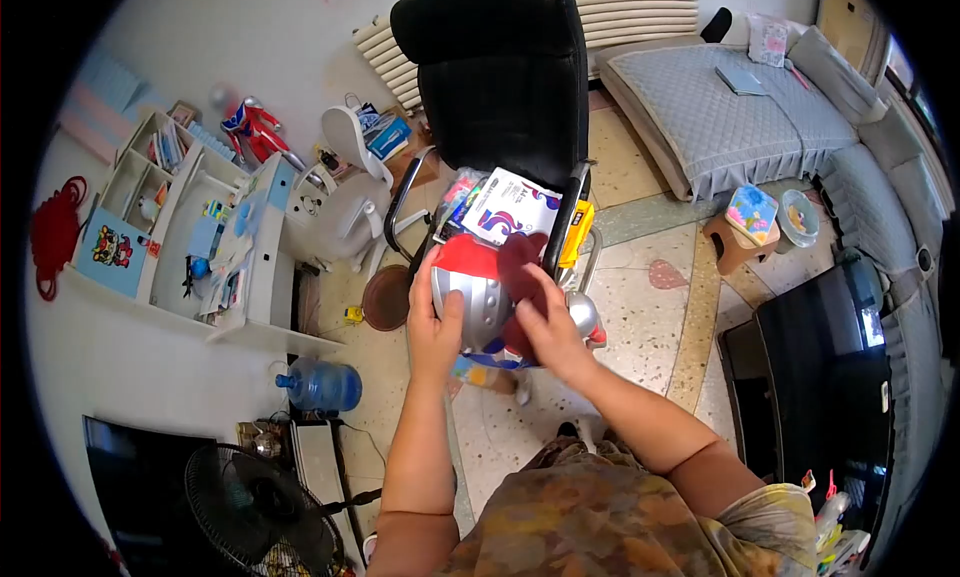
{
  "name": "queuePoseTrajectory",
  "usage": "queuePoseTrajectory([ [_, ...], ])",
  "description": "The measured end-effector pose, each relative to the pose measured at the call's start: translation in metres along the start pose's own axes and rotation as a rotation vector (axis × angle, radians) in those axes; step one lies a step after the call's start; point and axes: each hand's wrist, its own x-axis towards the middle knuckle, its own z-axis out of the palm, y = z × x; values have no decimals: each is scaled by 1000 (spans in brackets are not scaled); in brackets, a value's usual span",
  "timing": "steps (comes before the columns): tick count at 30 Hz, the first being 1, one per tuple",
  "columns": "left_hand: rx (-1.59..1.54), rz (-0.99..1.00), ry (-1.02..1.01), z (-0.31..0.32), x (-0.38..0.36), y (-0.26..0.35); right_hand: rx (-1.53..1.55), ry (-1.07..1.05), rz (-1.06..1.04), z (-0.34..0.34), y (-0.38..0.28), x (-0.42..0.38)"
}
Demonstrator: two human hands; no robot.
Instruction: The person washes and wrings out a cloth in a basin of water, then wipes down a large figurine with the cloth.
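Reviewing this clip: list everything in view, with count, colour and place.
Rounded toy: one, silver and red, between the hands
Dark red piece: one, at the right fingers
Office chair: one, black, ahead
Printed pack: one, white, on its seat
Radiator: one, cream, far wall
Bed: one, pale blue-grey, far right
Stool: one, brown, right
Swivel chair: one, white, left
Desk: one, white, left
Toy figure: one, red and blue, by the desk
Water bottle: one, blue, lower left
Fan: one, black, lower left
Small clutter: uncounted, mixed colours, too small to tell
Left hand: one, bare, on the toy
Right hand: one, bare, on the toy
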Motion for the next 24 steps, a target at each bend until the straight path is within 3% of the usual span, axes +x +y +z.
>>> queuePoseTrajectory([
  [1,5,-2,0,0,1,0,-344,45,-300,3,-2,-4],
  [2,11,4,7,-1,1,1,-317,49,-341,5,1,-2],
  [3,14,12,14,-1,1,1,-315,47,-340,6,1,2],
  [5,28,20,7,0,3,0,-226,57,-117,8,2,13],
  [9,33,12,30,3,6,-1,-401,-19,55,6,6,36],
  [11,55,6,58,7,4,-1,-365,-37,7,7,1,25],
  [13,77,-2,82,9,7,-1,-374,48,-251,10,-1,3],
  [18,89,-8,64,8,6,4,-394,-62,-268,14,33,-40],
  [21,32,-18,45,6,6,-3,-339,-182,-209,8,54,-60],
  [23,26,-25,44,4,4,-3,79,-95,57,3,69,-69],
  [24,20,-32,47,4,4,-4,77,47,265,-5,53,-67],
])
